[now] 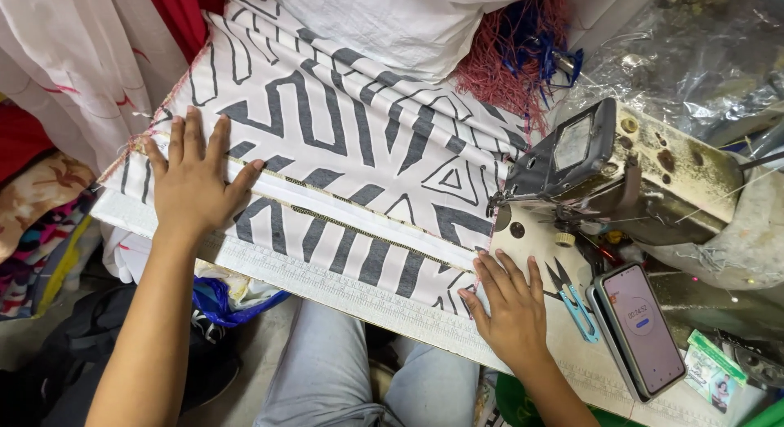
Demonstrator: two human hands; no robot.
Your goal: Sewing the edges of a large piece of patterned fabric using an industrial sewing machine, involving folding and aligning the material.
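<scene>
White fabric [359, 141] with grey-black geometric stripes (blue snips [578, 309] nearby).

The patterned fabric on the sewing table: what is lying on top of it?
Both hands press flat on the grey-and-white patterned fabric: the left hand near its far end, the right hand beside the sewing machine. A zipper runs along it. The table surface beneath is covered.

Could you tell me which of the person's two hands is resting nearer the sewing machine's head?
The right hand, flat on the patterned fabric beside the sewing machine. The left hand presses the fabric at its far end, away from the machine.
</scene>
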